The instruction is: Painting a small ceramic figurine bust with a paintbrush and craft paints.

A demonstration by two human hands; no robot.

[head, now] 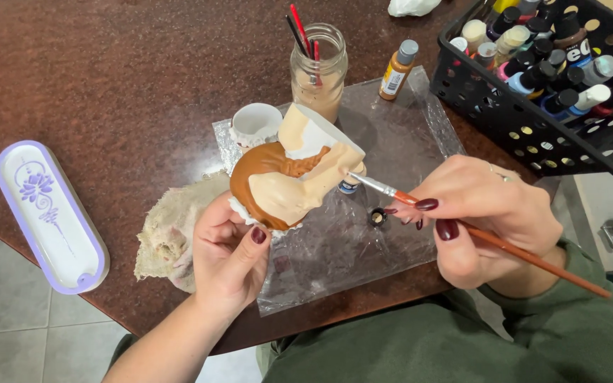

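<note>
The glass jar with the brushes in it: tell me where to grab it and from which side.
Grip the glass jar around its lower body, coming from the left. Brushes stick out of its mouth, and the orange paint bottle stands close on the right.

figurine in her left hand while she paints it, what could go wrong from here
1. The left hand holds the figurine off the table by its painted brown side, so fingers could smudge paint if it is wet.
2. The brush in the right hand works above an uncapped bottle; a nudge might tip it.
3. The brush jar stands close behind and could be knocked.
</note>
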